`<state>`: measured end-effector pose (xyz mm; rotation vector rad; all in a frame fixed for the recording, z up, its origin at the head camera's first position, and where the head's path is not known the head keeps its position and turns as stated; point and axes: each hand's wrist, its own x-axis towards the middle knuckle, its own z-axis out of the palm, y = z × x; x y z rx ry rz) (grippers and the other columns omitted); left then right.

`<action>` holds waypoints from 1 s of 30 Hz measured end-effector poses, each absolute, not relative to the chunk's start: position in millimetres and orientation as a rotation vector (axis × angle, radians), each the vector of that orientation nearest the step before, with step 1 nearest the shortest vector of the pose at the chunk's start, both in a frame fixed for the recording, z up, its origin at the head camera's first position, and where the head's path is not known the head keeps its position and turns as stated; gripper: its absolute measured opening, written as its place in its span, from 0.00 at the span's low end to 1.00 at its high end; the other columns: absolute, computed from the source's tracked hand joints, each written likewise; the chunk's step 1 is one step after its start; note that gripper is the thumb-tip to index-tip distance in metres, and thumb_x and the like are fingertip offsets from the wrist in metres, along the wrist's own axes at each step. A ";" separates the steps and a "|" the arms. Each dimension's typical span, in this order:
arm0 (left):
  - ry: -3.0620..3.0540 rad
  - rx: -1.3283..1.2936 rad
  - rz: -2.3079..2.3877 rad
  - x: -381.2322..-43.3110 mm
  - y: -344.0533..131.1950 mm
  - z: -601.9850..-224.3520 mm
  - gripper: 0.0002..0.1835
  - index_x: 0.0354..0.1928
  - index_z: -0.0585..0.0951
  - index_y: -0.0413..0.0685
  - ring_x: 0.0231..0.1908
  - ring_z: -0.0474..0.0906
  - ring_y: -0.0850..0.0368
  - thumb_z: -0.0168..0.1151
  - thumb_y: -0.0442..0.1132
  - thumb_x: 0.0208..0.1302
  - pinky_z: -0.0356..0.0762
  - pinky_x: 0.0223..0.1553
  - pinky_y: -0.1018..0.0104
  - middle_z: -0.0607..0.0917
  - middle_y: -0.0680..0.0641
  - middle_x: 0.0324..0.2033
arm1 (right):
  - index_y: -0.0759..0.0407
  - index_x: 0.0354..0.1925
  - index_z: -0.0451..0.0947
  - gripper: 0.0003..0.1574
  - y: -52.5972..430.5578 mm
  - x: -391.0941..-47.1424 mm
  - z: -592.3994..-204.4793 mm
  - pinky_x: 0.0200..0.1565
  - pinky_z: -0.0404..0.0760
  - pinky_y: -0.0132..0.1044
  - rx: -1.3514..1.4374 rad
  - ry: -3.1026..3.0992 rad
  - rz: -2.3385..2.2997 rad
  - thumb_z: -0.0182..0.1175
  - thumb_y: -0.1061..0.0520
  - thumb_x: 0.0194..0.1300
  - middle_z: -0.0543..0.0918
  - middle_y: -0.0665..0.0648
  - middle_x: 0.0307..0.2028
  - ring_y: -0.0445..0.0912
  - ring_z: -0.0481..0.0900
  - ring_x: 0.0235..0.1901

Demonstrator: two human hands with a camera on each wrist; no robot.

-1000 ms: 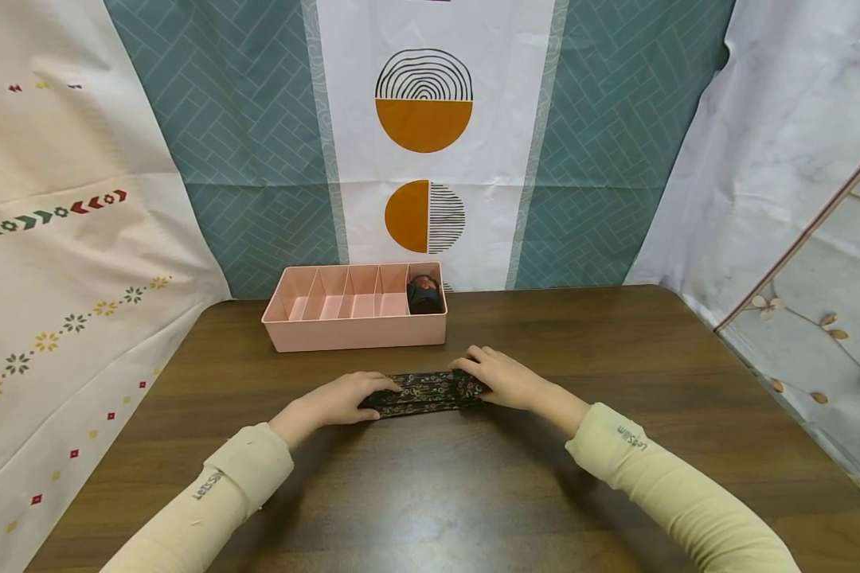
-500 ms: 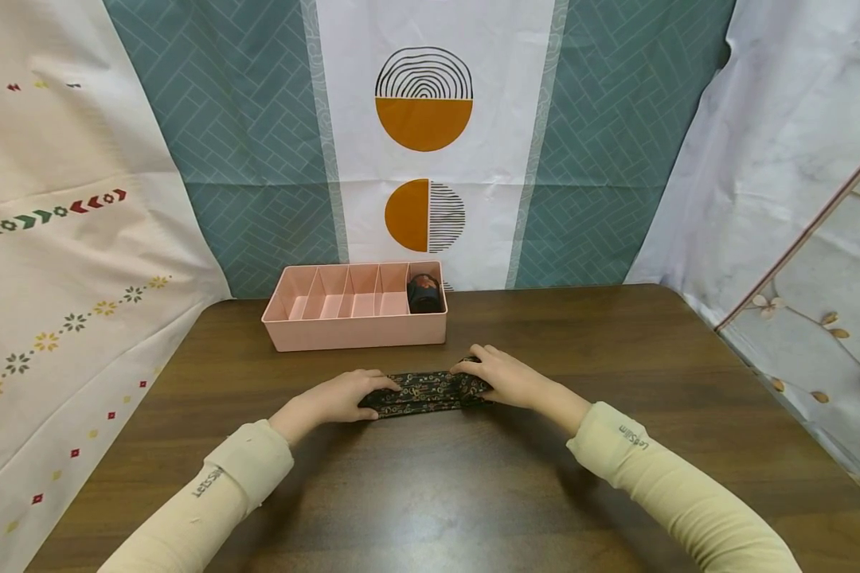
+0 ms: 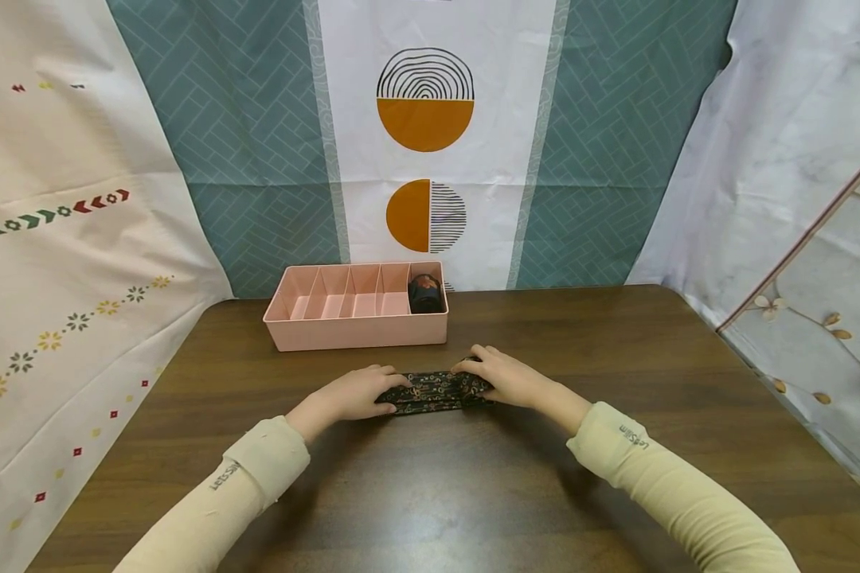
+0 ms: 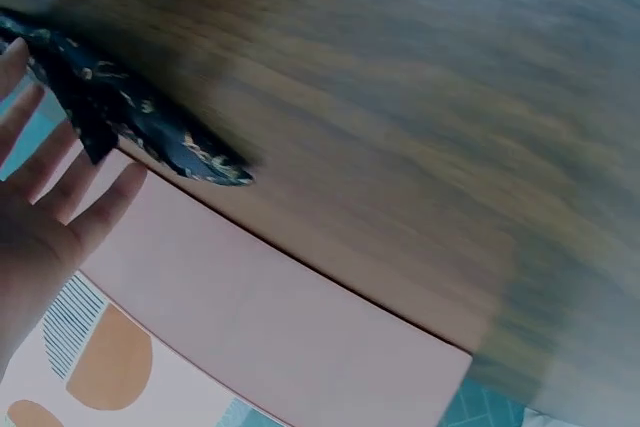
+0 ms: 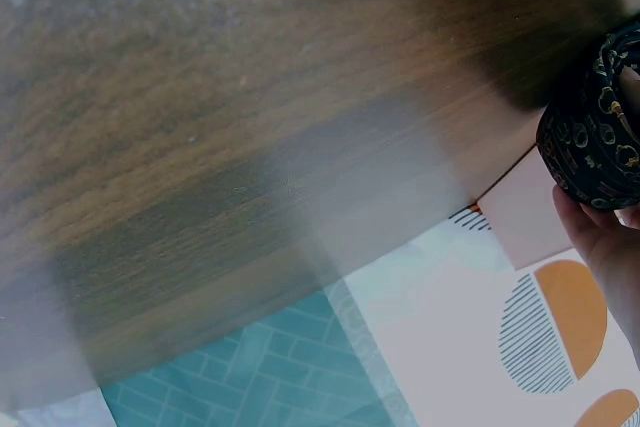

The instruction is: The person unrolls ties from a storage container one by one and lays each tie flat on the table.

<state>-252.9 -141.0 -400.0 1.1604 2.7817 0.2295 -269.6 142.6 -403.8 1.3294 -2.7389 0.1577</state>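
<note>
A black necktie (image 3: 432, 388) with a small gold pattern lies across the table, its right end wound into a roll. My right hand (image 3: 505, 378) grips that roll (image 5: 590, 137), fingers over the far side and thumb at the near side. At the other end my left hand (image 3: 361, 393) rests on the flat layers with fingers and thumb spread. Seen in the left wrist view, the fingers (image 4: 60, 172) are fairly straight beside the pointed tip (image 4: 215, 162) of the necktie. Part of the cloth is hidden beneath both hands.
Behind the hands stands a pink divided box (image 3: 358, 333). Its rightmost compartment holds a dark rolled item (image 3: 425, 294) with a reddish pattern. Patterned cloths hang along the back and both sides of the brown wooden table (image 3: 430, 493).
My left hand has slid slightly right, and the flat part of the necktie is shorter on that side. The right hand stays at the roll in nearly the same place.
</note>
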 end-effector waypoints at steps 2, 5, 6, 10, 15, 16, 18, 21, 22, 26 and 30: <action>2.800 1.191 0.200 -253.5 -135.0 -398.7 0.23 0.59 0.75 0.49 0.55 0.75 0.46 0.63 0.41 0.61 0.74 0.54 0.50 0.77 0.44 0.55 | 0.51 0.59 0.72 0.36 143.2 -269.8 -404.0 0.44 0.78 0.43 1.330 -2.746 0.163 0.71 0.63 0.51 0.72 0.56 0.44 0.50 0.73 0.42; 2.821 1.249 0.175 -255.1 -125.5 -397.8 0.23 0.59 0.75 0.50 0.54 0.75 0.46 0.63 0.41 0.61 0.75 0.53 0.50 0.77 0.44 0.55 | 0.52 0.59 0.72 0.36 143.9 -269.9 -404.4 0.45 0.78 0.44 1.331 -2.748 0.170 0.71 0.63 0.51 0.72 0.57 0.45 0.51 0.74 0.43; 2.824 1.263 0.173 -255.6 -122.1 -397.8 0.23 0.59 0.75 0.50 0.54 0.75 0.47 0.63 0.41 0.61 0.76 0.53 0.51 0.77 0.45 0.55 | 0.52 0.59 0.72 0.36 144.1 -269.8 -404.4 0.45 0.78 0.44 1.331 -2.749 0.174 0.71 0.63 0.51 0.72 0.57 0.45 0.51 0.74 0.43; 2.813 1.309 0.174 -257.6 -108.9 -400.4 0.22 0.58 0.76 0.51 0.54 0.76 0.47 0.63 0.41 0.62 0.76 0.52 0.52 0.77 0.45 0.55 | 0.52 0.59 0.72 0.36 145.0 -269.3 -404.7 0.46 0.79 0.44 1.333 -2.750 0.205 0.70 0.63 0.51 0.72 0.56 0.45 0.50 0.74 0.44; 2.774 1.309 0.151 -258.9 -95.8 -406.7 0.23 0.61 0.74 0.53 0.57 0.74 0.47 0.62 0.40 0.63 0.76 0.53 0.51 0.75 0.44 0.59 | 0.52 0.58 0.72 0.34 146.8 -268.7 -404.9 0.47 0.79 0.44 1.334 -2.748 0.239 0.70 0.62 0.53 0.73 0.55 0.45 0.50 0.74 0.45; 2.765 1.295 0.142 -258.8 -94.4 -408.0 0.24 0.62 0.74 0.54 0.58 0.73 0.46 0.61 0.40 0.63 0.76 0.53 0.51 0.74 0.44 0.60 | 0.52 0.58 0.72 0.34 147.2 -268.6 -405.0 0.47 0.79 0.44 1.336 -2.746 0.240 0.69 0.62 0.53 0.73 0.55 0.45 0.50 0.74 0.45; 2.741 1.259 0.134 -258.4 -92.6 -409.6 0.25 0.63 0.72 0.56 0.61 0.71 0.46 0.61 0.40 0.63 0.75 0.54 0.49 0.72 0.44 0.63 | 0.52 0.58 0.72 0.34 148.0 -268.1 -405.0 0.48 0.79 0.44 1.337 -2.746 0.245 0.69 0.62 0.53 0.73 0.56 0.45 0.50 0.74 0.45; 2.718 1.224 0.151 -257.6 -92.2 -410.9 0.26 0.64 0.72 0.56 0.63 0.68 0.45 0.61 0.39 0.63 0.74 0.56 0.49 0.71 0.44 0.64 | 0.53 0.59 0.72 0.35 149.0 -267.2 -404.8 0.48 0.79 0.44 1.334 -2.752 0.249 0.70 0.62 0.53 0.73 0.56 0.45 0.50 0.74 0.46; 2.718 1.221 0.155 -257.5 -92.6 -410.9 0.26 0.64 0.72 0.56 0.63 0.68 0.45 0.61 0.39 0.63 0.74 0.56 0.49 0.71 0.44 0.64 | 0.53 0.59 0.72 0.35 149.1 -267.2 -404.8 0.48 0.79 0.44 1.331 -2.753 0.247 0.70 0.62 0.52 0.73 0.56 0.46 0.51 0.74 0.46; 2.725 1.248 0.167 -258.0 -94.1 -410.8 0.26 0.64 0.72 0.53 0.62 0.69 0.45 0.62 0.38 0.62 0.73 0.57 0.50 0.72 0.43 0.63 | 0.53 0.58 0.72 0.35 149.1 -268.4 -405.2 0.49 0.79 0.46 1.320 -2.746 0.242 0.70 0.62 0.52 0.72 0.58 0.51 0.52 0.75 0.48; 2.733 1.268 0.153 -258.8 -94.7 -411.7 0.27 0.64 0.72 0.53 0.61 0.70 0.45 0.63 0.38 0.62 0.74 0.56 0.51 0.73 0.43 0.62 | 0.55 0.58 0.71 0.34 149.8 -269.7 -405.6 0.51 0.78 0.48 1.329 -2.733 0.252 0.70 0.63 0.52 0.70 0.62 0.57 0.56 0.74 0.52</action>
